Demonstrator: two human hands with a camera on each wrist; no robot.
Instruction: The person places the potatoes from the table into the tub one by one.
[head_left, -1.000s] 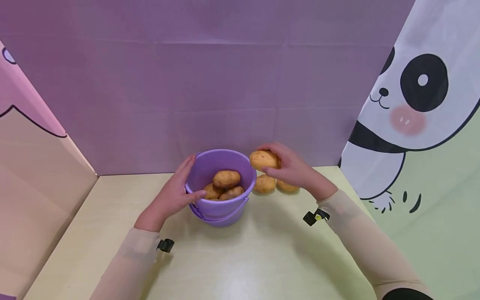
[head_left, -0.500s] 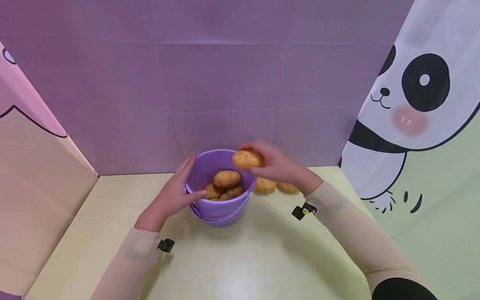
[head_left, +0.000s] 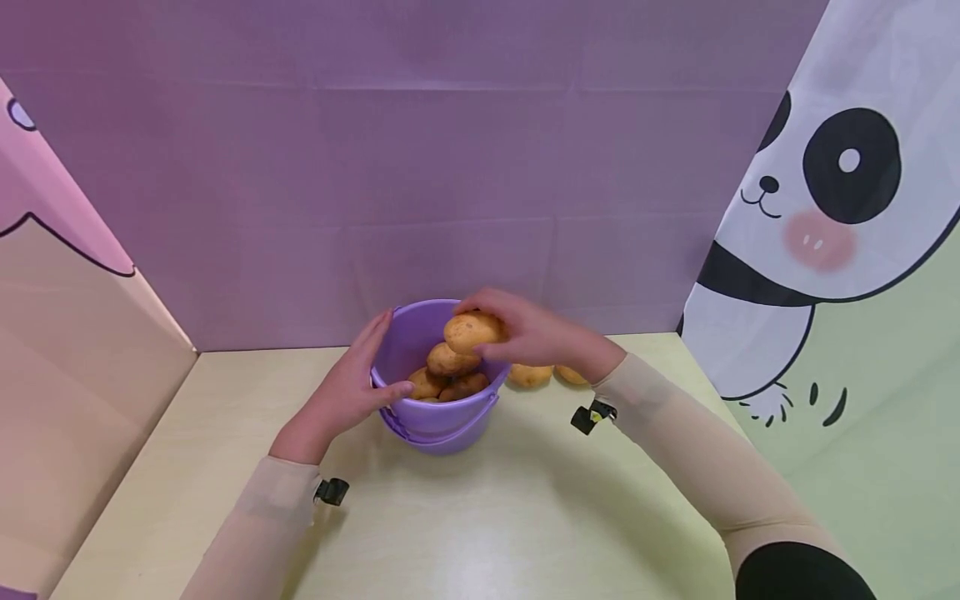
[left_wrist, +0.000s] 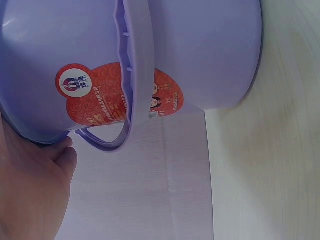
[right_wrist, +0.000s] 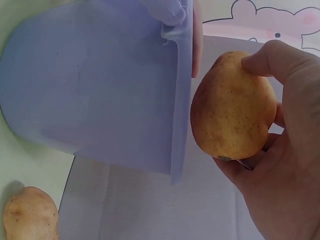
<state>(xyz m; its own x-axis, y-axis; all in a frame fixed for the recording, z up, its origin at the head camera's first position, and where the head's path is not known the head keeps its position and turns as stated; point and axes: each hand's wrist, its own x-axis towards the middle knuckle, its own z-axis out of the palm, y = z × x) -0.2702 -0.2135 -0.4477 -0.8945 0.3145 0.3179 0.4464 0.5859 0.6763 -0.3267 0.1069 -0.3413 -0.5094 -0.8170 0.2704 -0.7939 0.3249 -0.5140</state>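
A purple bucket (head_left: 411, 333) stands upright on the table, its handle hanging down at the front. My left hand (head_left: 347, 390) holds its left rim, thumb over the near edge; in the left wrist view the fingers bend at the rim beside a red label (left_wrist: 100, 100). Inside lie several potatoes (head_left: 450, 361), partly hidden by the wall. My right hand (head_left: 538, 335) grips another potato (head_left: 471, 332) over the bucket's right part. In the right wrist view, thumb and fingers clasp this potato (right_wrist: 232, 107) close to the rim.
Two potatoes (head_left: 529, 377) lie on the pale table (head_left: 480, 517) right of the bucket, partly behind the right forearm. A purple backdrop (head_left: 450, 167) rises at the table's far edge, with printed panels at both sides, one bearing a panda (head_left: 847, 183).
The right hand has carried its potato leftward, from beside the bucket to over its opening. My left hand and the bucket have stayed put.
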